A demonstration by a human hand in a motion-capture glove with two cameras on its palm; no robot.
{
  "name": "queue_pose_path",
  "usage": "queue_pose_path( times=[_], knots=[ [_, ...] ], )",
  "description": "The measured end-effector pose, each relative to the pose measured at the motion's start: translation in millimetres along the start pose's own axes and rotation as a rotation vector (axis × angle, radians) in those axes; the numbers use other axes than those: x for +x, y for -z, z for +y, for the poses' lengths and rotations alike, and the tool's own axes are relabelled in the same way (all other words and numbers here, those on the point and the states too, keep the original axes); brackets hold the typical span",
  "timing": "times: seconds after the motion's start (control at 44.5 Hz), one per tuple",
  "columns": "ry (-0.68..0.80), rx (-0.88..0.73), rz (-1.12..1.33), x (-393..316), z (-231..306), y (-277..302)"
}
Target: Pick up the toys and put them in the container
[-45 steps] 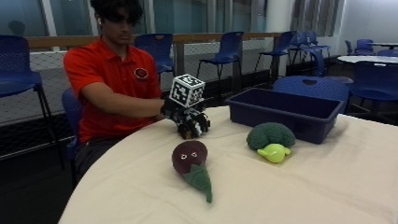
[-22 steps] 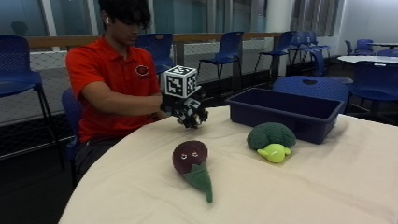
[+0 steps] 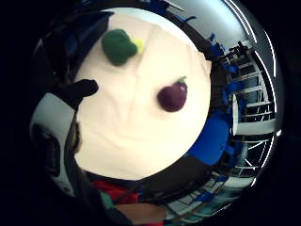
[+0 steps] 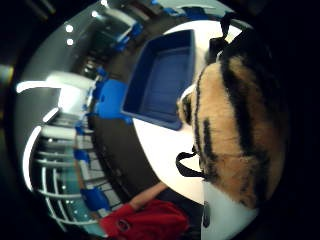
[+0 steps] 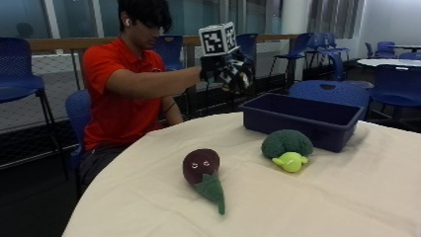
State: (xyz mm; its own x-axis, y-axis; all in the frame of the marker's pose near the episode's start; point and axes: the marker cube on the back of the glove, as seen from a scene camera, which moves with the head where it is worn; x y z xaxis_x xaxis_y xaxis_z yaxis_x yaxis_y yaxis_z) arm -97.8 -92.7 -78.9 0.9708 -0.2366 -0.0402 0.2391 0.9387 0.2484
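Outside view, gloved hands (image 5: 224, 71) gripping striped plush toy (image 5: 235, 75), raised beside blue container (image 5: 299, 121)

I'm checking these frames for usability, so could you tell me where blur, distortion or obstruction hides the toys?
Outside view: the right hand and its striped toy are motion-blurred; eggplant toy and broccoli toy read clearly. Thumb-side palm view: the striped toy fills one side, soft-focused, and the blue container looks bent. Little-finger-side view: the table curves, partly masked by the glove.

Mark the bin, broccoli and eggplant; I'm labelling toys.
bin (image 5: 299, 121), outside view, front wall.
broccoli (image 5: 286, 143), outside view, green crown.
eggplant (image 5: 200, 165), outside view, purple body.
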Motion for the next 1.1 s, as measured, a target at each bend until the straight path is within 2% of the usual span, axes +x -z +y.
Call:
queue_pose_path(
  times=[0.157, 0.292, 0.629, 0.741, 0.831, 0.898, 0.966, 1.101],
  knots=[
    [0.022, -0.001, -0.006, -36, -50, 7],
    [-0.037, -0.025, -0.046, -57, -94, 6],
    [0.068, -0.029, -0.014, -131, -144, -16],
    [0.218, -0.047, 0.139, -133, -147, -36],
    [0.107, -0.098, 0.074, -140, -148, -47],
    [0.116, -0.119, 0.025, -133, -143, -56],
    [0.061, -0.096, -0.037, -117, -142, -59],
    [0.028, -0.071, -0.039, -66, -130, -55]
  ],
)
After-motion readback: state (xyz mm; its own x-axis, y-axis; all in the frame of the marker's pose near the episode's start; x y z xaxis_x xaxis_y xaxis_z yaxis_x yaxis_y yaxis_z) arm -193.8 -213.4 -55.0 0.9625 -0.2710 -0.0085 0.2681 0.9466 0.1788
